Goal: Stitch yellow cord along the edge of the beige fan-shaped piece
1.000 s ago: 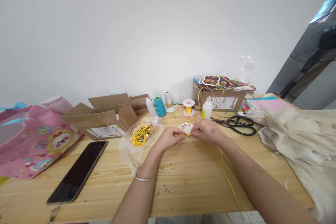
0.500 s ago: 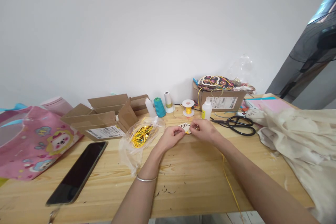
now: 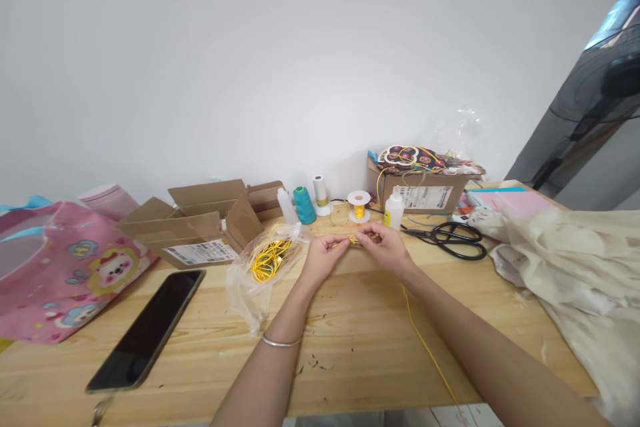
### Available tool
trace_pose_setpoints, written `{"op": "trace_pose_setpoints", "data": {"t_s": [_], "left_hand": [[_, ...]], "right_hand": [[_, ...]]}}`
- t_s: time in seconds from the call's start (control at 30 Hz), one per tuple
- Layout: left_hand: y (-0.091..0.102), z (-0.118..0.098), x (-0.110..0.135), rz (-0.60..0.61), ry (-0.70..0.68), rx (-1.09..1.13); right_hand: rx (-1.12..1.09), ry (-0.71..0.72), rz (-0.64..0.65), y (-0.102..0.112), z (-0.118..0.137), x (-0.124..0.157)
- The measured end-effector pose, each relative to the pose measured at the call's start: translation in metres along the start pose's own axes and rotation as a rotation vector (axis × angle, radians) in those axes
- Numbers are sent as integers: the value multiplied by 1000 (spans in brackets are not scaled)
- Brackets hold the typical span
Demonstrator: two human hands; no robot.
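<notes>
My left hand (image 3: 324, 257) is closed in a pinch on yellow cord (image 3: 353, 240), its fingertips close to those of my right hand. My right hand (image 3: 385, 250) is closed around a small flat piece, now mostly hidden by the fingers and seen nearly edge-on. From below the right wrist, a long strand of the cord (image 3: 425, 343) runs down over the table's front edge. Just behind the hands stand a spool of yellow cord (image 3: 359, 211) and a small bottle with a yellow label (image 3: 393, 210).
Black-handled scissors (image 3: 457, 240) lie to the right, before a filled cardboard box (image 3: 425, 192). Cream fabric (image 3: 580, 260) covers the right end. On the left are a plastic bag of yellow cord (image 3: 270, 263), an open box (image 3: 187, 230), a phone (image 3: 147, 330) and a pink bag (image 3: 75, 273).
The flat pale piece between my hands has tilted and is now mostly covered by fingers. Yellow cord shows at the fingertips, and the hanging strand has shifted left.
</notes>
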State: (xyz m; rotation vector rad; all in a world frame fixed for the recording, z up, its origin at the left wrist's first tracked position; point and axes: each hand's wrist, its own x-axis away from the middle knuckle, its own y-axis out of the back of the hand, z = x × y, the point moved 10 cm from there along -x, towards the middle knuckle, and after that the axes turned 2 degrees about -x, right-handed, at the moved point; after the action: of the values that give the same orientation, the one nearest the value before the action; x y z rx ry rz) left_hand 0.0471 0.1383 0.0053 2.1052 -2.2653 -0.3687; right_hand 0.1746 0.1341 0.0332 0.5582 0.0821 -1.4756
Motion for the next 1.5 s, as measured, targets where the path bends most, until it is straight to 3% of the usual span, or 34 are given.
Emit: {"op": "trace_pose_setpoints", "data": {"t_s": [0.27,0.63,0.9,1.13,1.37,1.5], "left_hand": [[3,6,-1,-33,27,88],[6,5,-1,-61,48,90],[6,3,-1,-54,8,28],[1,-2,1,-29,14,27],[0,-2,1,-26,13,57],[4,0,1,-70,24,83]], "right_hand": [[-164,-8,-53,8,-3,-3],[-156,-101,-40,4,-10,-2],[-44,80,-12,1,8,0],[103,91,-46,4,4,1],[102,151,-84,5,18,6],[41,103,-92,6,14,5]]}}
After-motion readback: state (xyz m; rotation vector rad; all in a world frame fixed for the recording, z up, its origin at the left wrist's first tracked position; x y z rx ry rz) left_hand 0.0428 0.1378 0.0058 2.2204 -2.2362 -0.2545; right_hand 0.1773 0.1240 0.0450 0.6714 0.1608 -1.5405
